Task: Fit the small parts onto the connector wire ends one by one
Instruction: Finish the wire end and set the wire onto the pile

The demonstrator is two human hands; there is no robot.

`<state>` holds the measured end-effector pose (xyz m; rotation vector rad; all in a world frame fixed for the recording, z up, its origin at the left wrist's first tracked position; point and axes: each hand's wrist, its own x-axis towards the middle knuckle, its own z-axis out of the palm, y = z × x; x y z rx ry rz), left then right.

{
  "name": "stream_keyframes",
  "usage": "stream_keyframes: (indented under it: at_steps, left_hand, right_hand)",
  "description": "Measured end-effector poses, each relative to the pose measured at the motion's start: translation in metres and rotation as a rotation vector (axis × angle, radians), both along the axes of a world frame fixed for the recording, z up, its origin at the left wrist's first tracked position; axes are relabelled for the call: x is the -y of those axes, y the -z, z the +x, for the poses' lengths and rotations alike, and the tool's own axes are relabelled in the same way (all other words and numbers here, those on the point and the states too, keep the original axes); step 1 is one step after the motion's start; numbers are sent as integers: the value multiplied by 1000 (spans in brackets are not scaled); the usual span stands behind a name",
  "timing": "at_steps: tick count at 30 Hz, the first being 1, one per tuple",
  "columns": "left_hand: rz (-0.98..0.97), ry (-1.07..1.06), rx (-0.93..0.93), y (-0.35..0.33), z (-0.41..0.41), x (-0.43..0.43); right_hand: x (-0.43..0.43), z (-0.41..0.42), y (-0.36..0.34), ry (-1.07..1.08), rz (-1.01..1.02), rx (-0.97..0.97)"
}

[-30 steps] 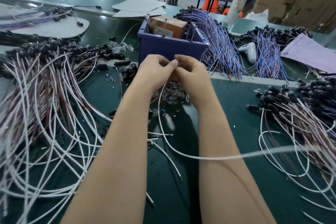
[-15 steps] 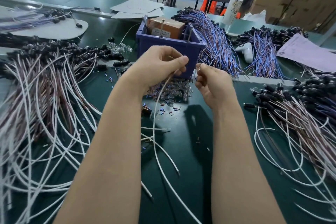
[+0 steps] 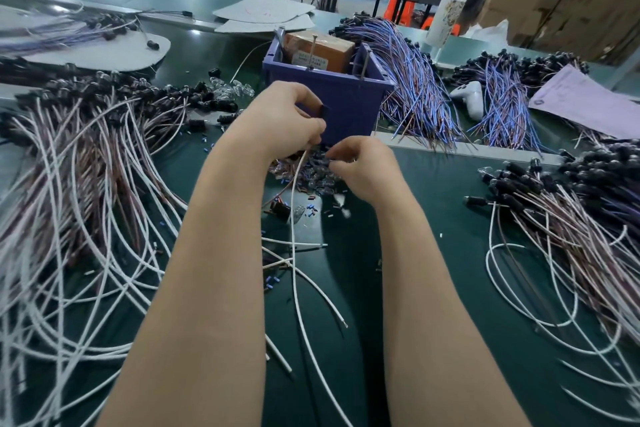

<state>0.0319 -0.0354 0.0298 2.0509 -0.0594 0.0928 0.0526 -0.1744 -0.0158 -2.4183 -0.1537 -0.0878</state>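
My left hand grips a white and brown connector wire near its top end; a black connector piece shows above its fingers. The wire hangs down over the green table towards me. My right hand reaches with curled fingers into a pile of small clear and dark parts in front of the blue bin and pinches something small there. What it pinches is too small to tell. Both hands sit close together, just left and right of the pile.
A blue bin with a brown box stands behind the hands. Heaps of white wires with black connectors lie at the left and right. Blue-purple wire bundles lie behind. A white bottle stands at the back.
My right hand has dropped from beside the left hand down to the parts pile. My left hand keeps hold of the wire and has turned a little, showing the black connector.
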Motion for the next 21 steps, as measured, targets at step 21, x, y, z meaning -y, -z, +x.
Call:
stream_keyframes:
  at_steps: [21]
  left_hand:
    - [9,127,-22,9,-1,-5]
  right_hand:
    - [-15,0,13,66,-23,8]
